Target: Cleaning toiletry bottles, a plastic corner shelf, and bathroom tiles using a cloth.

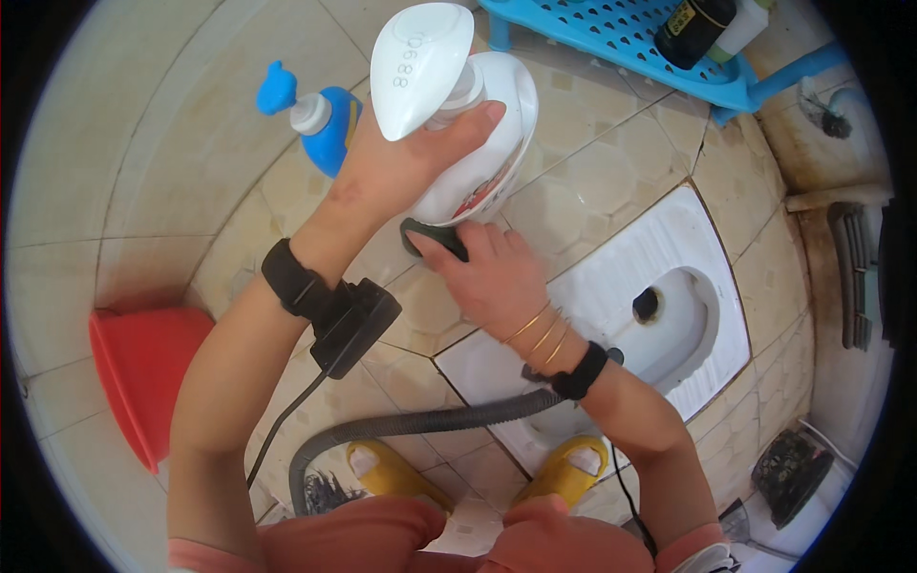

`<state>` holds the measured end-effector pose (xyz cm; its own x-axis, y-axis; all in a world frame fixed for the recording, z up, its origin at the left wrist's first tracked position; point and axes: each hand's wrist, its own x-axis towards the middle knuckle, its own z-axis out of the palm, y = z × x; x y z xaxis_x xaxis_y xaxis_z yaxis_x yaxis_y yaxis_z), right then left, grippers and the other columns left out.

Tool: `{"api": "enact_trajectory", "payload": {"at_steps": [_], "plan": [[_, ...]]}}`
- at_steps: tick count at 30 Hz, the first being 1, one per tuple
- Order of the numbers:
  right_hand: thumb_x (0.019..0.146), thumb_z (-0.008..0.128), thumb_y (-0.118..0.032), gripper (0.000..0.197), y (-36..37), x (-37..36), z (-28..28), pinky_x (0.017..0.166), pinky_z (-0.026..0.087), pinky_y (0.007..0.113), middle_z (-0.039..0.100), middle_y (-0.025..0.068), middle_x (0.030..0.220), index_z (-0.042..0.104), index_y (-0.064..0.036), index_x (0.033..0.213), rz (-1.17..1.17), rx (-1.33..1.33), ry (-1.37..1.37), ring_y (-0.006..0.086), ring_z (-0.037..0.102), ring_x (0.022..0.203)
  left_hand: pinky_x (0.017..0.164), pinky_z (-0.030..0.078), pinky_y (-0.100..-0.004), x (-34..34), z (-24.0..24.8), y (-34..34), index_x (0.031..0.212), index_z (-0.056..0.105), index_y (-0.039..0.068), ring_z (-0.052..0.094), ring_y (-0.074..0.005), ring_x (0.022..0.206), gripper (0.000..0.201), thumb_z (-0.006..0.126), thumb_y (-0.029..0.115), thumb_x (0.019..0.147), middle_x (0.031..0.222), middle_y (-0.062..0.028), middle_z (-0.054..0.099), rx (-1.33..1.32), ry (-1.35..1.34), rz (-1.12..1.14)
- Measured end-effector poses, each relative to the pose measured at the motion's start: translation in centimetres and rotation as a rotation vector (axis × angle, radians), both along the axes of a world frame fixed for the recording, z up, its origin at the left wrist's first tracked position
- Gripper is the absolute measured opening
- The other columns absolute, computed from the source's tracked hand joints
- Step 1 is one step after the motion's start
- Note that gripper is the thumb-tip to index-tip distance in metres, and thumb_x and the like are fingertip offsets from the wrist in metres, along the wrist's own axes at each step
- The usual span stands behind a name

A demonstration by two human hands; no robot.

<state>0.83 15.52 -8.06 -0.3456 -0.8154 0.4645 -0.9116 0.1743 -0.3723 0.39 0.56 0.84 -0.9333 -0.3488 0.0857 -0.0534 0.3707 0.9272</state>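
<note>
My left hand (387, 167) is wrapped round the neck of a large white pump bottle (504, 91), just under its broad white pump head. The bottle leans, its base toward me. Below the base, my right hand (497, 272) grips a dark green-grey pad (437, 239), possibly a scouring pad; the fingers partly cover it. Pad and fingers are close against the bottle's lower end; exact contact is hard to see. Beyond my left wrist stands a blue pump bottle (330, 143) with a white collar, partly hidden by that hand.
A white squat toilet (597, 286) is set in the tiled floor at right. A grey corrugated hose (401, 420) curves before my yellow slippers (578, 468). At left, a red basin (148, 382) leans by the wall. A blue rack (583, 33) holding bottles stands at the far right.
</note>
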Motion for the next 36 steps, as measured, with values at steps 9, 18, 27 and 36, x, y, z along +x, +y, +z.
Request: {"api": "enact_trajectory", "payload": {"at_steps": [9, 18, 27, 36], "plan": [[0.071, 0.057, -0.010, 0.056, 0.6, 1.3, -2.6, 0.064, 0.044, 0.039, 0.046, 0.0156, 0.094, 0.041, -0.0031, 0.124, -0.170, -0.236, -0.401, 0.0317, 0.051, 0.078, 0.080, 0.044, -0.0279, -0.2, -0.7, -0.3, 0.113, 0.050, 0.004, 0.053, -0.0141, 0.091, 0.043, 0.064, 0.020, 0.077, 0.100, -0.0074, 0.057, -0.057, 0.057, 0.056], [0.073, 0.052, -0.008, 0.070, -0.4, -1.0, -5.2, 0.076, 0.043, 0.038, 0.042, 0.0187, 0.099, 0.021, -0.0015, 0.136, -0.434, -0.227, -1.006, 0.0344, 0.048, 0.087, 0.081, 0.044, -0.0292, -0.3, -0.8, 0.3, 0.115, 0.047, 0.003, 0.053, -0.0151, 0.091, 0.045, 0.065, 0.019, 0.077, 0.099, -0.0089, 0.056, 0.033, 0.079, 0.103], [0.072, 0.051, -0.006, 0.058, -1.1, -5.7, -2.1, 0.073, 0.042, 0.033, 0.044, 0.0141, 0.087, 0.040, -0.0046, 0.128, -0.338, -0.447, -0.897, 0.0285, 0.049, 0.079, 0.081, 0.044, -0.0291, -0.1, -0.2, 0.1, 0.115, 0.045, 0.002, 0.052, -0.0145, 0.094, 0.045, 0.063, 0.020, 0.078, 0.102, -0.0081, 0.053, 0.018, 0.023, 0.085], [0.071, 0.051, -0.007, 0.056, -0.5, -5.7, 0.2, 0.072, 0.044, 0.035, 0.046, 0.0145, 0.088, 0.043, -0.0066, 0.126, -0.320, -0.335, -0.794, 0.0308, 0.051, 0.080, 0.082, 0.043, -0.0285, -0.1, -0.1, -0.1, 0.117, 0.044, 0.003, 0.052, -0.0138, 0.094, 0.044, 0.061, 0.017, 0.079, 0.102, -0.0080, 0.055, 0.017, 0.027, 0.059]]}}
